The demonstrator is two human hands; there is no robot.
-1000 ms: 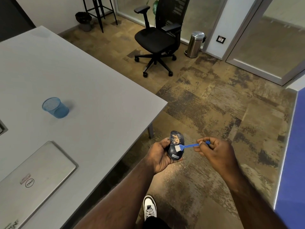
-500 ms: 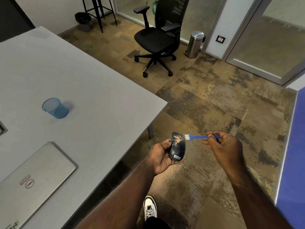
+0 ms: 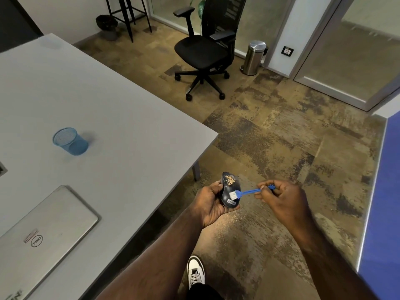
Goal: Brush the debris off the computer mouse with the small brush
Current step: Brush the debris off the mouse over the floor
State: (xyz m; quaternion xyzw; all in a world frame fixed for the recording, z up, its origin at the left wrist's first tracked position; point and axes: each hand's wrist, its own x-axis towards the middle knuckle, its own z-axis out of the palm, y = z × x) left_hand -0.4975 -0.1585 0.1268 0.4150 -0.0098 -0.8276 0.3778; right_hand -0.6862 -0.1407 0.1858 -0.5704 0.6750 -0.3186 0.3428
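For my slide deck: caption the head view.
Left hand holds a debris-speckled mouse beside the table while right hand brushes it with a small blue brush.

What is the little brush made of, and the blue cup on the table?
The brush looks like blue plastic with soft white bristles: the handle is thin, smooth and evenly coloured. The cup looks like blue wire mesh, probably painted metal, since you can see tiny holes all through its wall.

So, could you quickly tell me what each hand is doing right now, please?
Left hand: closed around the computer mouse, holding it up.
Right hand: closed on the small brush, bristles on the mouse.
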